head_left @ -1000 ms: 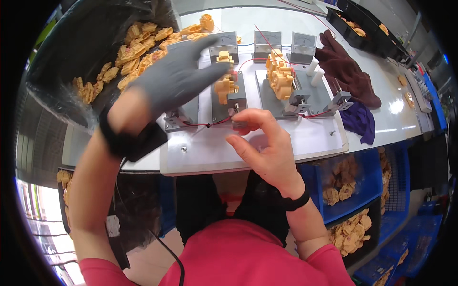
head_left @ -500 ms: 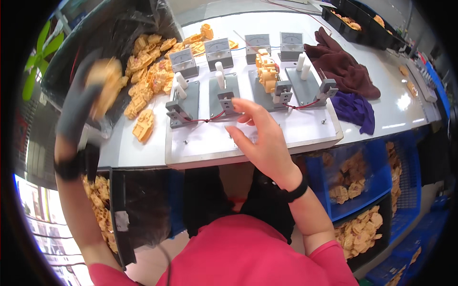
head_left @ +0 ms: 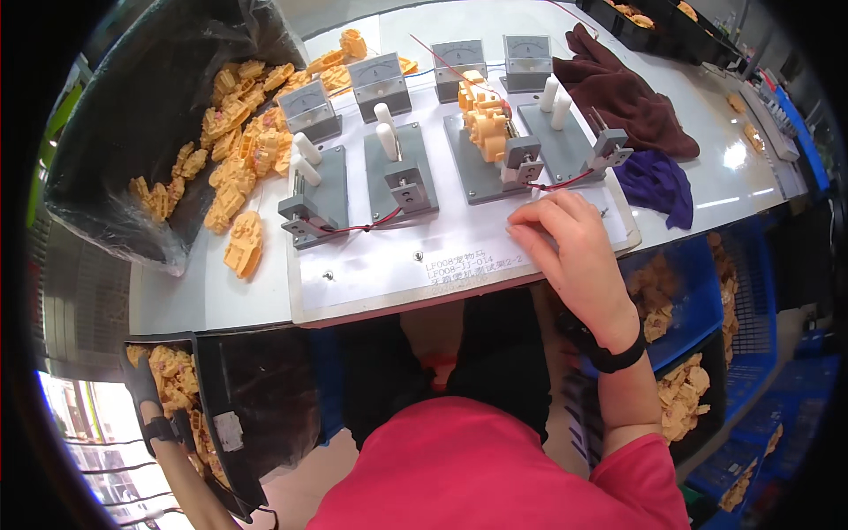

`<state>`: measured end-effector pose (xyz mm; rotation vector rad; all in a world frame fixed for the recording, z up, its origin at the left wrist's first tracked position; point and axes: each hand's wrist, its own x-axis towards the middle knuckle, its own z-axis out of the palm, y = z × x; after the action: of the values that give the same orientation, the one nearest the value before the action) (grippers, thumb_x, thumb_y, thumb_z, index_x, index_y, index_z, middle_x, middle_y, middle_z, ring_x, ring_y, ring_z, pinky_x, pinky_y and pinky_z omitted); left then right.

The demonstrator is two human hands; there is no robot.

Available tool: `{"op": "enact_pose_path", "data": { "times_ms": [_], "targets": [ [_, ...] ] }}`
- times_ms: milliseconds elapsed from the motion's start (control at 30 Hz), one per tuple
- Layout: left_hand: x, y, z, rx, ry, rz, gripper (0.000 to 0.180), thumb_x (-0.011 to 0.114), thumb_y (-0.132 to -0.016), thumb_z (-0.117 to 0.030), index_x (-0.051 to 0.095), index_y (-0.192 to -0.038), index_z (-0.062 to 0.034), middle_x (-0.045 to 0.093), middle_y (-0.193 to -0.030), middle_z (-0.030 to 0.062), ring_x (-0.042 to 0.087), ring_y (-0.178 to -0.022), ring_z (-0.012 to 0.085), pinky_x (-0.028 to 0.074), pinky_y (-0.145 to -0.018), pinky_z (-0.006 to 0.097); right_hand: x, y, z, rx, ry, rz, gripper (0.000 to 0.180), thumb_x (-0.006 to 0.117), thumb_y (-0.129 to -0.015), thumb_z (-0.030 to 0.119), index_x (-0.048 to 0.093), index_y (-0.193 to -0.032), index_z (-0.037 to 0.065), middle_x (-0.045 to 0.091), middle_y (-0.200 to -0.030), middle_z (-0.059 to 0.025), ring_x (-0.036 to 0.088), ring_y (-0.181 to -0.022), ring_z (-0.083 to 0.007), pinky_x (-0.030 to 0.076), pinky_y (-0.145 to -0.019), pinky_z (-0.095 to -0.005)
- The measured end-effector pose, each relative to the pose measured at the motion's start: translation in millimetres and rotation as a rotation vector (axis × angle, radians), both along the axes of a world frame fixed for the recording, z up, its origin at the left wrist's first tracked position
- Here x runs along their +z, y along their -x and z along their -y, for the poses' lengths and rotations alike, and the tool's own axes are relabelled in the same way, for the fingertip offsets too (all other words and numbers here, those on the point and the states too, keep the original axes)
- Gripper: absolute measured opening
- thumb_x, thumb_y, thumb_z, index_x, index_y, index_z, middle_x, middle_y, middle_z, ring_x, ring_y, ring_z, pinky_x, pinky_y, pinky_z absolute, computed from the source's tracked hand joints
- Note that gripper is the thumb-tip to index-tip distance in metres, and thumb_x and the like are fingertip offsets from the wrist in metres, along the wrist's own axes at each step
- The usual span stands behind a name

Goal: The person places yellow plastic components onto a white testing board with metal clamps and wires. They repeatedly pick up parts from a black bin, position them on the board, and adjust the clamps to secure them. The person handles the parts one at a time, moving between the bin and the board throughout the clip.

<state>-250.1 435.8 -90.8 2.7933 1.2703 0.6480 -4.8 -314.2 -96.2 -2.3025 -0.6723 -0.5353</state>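
My left hand point(head_left: 140, 378), in a dark glove, is down at the left edge of a black bin point(head_left: 205, 389) of orange plastic parts point(head_left: 174, 375); its fingers are too indistinct to make out. My right hand point(head_left: 574, 243) is bare, fingers loosely bent and holding nothing visible, just over the front of a white board point(head_left: 380, 283). Grey test stands point(head_left: 397, 172) with white pegs and red wires stand on that board. An orange gear housing point(head_left: 484, 119) sits on the third stand from the left, behind my right hand. Analog meters point(head_left: 380, 79) line up behind the stands.
Left of the board, a large black lined tub point(head_left: 115, 194) lies tipped, orange parts point(head_left: 252, 146) spread from it onto the table. A brown cloth point(head_left: 623, 97) and a purple cloth point(head_left: 655, 190) lie right. Blue crates point(head_left: 693, 305) with more parts stand below at right.
My left hand has swung from beside the tub, with an orange part, down to the lower-left bin. My right hand has moved right along the board, its fingers drawn closer together.
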Motion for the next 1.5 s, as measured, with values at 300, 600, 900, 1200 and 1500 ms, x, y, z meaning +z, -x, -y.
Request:
{"op": "enact_pose_path", "data": {
  "times_ms": [300,600,900,1200,1500],
  "targets": [
    [11,-188,406,-0.866,0.3,0.145,0.046,0.051,-0.099,-0.012,0.045,-0.144,-0.002,0.047,-0.145,0.0185,0.044,-0.136,0.0318,0.029,-0.115,0.038,-1,-12,5,0.06,-0.043,-0.12,0.009,0.071,-0.084,0.01,0.064,-0.086,0.004,0.06,-0.084,-0.0097,0.058,-0.084,-0.0308,0.045,-0.077,-0.0401],
    [-22,-193,425,-0.823,0.438,0.179,0.021,0.047,-0.1,-0.007,0.054,-0.119,-0.0016,0.056,-0.12,0.0206,0.055,-0.113,0.0366,0.042,-0.099,0.039,5,-12,3,0.07,-0.016,-0.175,0.011,0.073,-0.083,0.01,0.069,-0.092,0.005,0.061,-0.086,-0.0078,0.059,-0.086,-0.0273,0.045,-0.078,-0.0368],
    [-26,-193,428,-0.795,0.532,0.262,0.026,0.046,-0.1,-0.005,0.054,-0.124,0.0005,0.058,-0.112,0.0179,0.057,-0.105,0.0286,0.042,-0.095,0.033,0,-12,1,0.055,0.007,-0.113,0.011,0.074,-0.083,0.015,0.069,-0.092,0.011,0.06,-0.086,-0.0036,0.059,-0.087,-0.0247,0.041,-0.075,-0.0373],
    [-28,-193,427,-0.778,0.612,0.301,0.024,0.045,-0.099,-0.004,0.055,-0.121,-0.0002,0.059,-0.114,0.0155,0.056,-0.106,0.027,0.04,-0.098,0.032,1,-12,-1,0.052,0.005,-0.089,0.01,0.074,-0.082,0.014,0.069,-0.091,0.011,0.06,-0.085,-0.0033,0.059,-0.086,-0.0246,0.042,-0.074,-0.0372],
    [-26,-194,429,-0.848,0.524,0.318,0.023,0.045,-0.097,-0.003,0.056,-0.116,-0.0012,0.059,-0.119,0.0151,0.054,-0.112,0.0299,0.037,-0.102,0.034,-1,-12,-3,0.045,-0.021,-0.083,0.011,0.076,-0.08,0.012,0.069,-0.088,0.008,0.06,-0.083,-0.0045,0.058,-0.081,-0.0257,0.043,-0.073,-0.0371]
  ]
}}
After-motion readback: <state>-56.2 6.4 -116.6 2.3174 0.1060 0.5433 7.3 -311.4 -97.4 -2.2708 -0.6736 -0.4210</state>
